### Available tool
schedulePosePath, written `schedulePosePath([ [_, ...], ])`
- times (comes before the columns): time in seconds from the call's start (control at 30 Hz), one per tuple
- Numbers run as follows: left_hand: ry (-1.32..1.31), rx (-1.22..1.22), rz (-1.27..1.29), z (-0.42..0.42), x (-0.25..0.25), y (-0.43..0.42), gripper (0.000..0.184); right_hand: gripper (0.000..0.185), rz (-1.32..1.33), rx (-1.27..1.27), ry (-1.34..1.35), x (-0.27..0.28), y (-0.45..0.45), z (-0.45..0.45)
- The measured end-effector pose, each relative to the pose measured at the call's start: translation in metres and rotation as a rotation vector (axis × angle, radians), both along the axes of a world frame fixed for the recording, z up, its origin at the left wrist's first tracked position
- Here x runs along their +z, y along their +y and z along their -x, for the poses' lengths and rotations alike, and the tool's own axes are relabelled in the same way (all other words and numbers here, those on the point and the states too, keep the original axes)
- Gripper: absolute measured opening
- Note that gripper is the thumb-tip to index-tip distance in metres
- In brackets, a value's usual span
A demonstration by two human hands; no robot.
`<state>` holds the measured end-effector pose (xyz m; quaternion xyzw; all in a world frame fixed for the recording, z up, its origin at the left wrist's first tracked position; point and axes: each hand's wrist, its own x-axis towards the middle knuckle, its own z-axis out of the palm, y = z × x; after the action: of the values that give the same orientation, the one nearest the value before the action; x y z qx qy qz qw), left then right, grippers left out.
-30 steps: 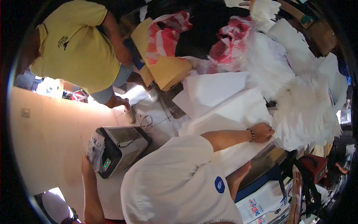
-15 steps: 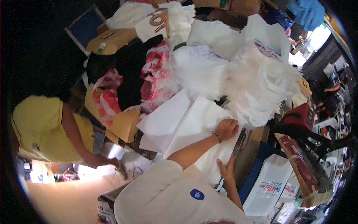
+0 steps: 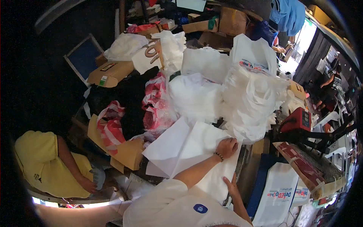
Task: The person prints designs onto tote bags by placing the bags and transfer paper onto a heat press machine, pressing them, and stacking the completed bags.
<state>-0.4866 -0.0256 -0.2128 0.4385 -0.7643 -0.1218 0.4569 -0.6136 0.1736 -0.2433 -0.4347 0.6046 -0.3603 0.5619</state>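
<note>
Inwardly curled left hand (image 3: 227, 148), underside hidden, white sheet (image 3: 202, 142) beneath.

- Daylight glares through an opening (image 3: 300, 49) beyond the far right corner of the table (image 3: 255, 159), burnt out to white.
- White sheets (image 3: 206, 151) at its near edge look bright, with soft grey shadow on their left.
- Black cloth (image 3: 130, 90) toward the left edge loses nearly all detail.
- Fisheye distortion bends outlines; the picture's rim falls black, and far-right clutter looks indistinct.
</note>
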Motion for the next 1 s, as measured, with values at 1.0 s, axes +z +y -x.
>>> schedulePosePath([
  [1.0, 0.090, 0.127, -0.411, -0.111, 0.262, -0.207, 0.030, 0.094, -0.016, 0.053, -0.308, -0.026, 0.011, 0.020],
])
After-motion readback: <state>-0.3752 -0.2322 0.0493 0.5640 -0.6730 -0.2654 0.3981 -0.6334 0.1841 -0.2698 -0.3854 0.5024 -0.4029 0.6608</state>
